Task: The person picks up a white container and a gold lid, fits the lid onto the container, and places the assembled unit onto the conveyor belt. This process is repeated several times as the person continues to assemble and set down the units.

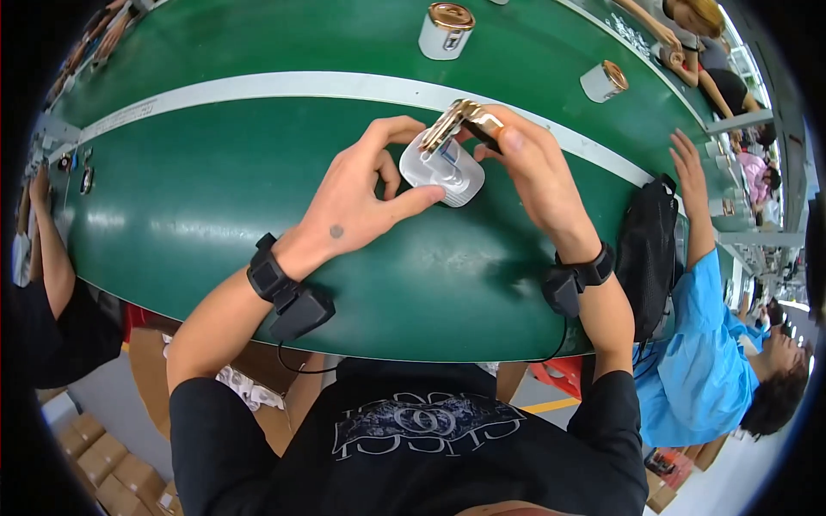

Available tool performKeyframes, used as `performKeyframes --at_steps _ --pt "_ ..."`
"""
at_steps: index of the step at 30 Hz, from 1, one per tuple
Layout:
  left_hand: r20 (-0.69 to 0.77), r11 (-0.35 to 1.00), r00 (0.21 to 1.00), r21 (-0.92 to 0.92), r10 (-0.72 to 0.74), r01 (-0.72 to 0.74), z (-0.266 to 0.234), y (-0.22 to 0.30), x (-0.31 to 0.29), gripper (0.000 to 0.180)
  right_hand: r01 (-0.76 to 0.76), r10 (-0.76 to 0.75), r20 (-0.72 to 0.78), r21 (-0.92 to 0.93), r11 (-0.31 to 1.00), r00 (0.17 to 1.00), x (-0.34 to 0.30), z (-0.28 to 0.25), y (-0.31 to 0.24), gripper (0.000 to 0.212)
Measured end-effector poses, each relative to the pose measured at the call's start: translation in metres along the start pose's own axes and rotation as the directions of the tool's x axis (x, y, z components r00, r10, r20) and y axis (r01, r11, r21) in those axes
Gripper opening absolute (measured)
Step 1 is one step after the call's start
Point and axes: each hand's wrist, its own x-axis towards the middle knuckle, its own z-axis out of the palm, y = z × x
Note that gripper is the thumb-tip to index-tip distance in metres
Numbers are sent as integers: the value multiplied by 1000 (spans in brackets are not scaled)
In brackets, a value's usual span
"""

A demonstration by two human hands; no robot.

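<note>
Our left hand [357, 187] clasps the translucent, rounded cup [453, 178]; our right hand [539, 172] pinches the glossy gold-coloured part [446, 127] at the cup's rim.

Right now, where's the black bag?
On the right side of the head view, the black bag is at the right end of the near green tabletop, between the person's right forearm and the co-worker in blue.

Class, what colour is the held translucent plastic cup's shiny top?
The shiny top is gold, best seen in the head view.
</note>
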Motion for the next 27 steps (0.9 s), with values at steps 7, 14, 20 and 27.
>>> performKeyframes --at_steps 7,14,20,27 --pt "-21 962 991 -239 130 -131 10 -8 -2 65 -41 53 -43 241 970 998 -4 2 3 54" --pt "-200 964 979 -264 -45 -9 3 -14 11 60 -10 3 -67 -103 995 998 -10 -2 6 63" --pt "-33 945 999 -327 9 -20 11 -11 0 57 114 -151 -39 -478 871 988 -15 4 -6 60" --pt "135 905 991 -420 -4 61 23 -6 -3 46 81 -101 -10 -527 846 995 -17 15 -13 58"
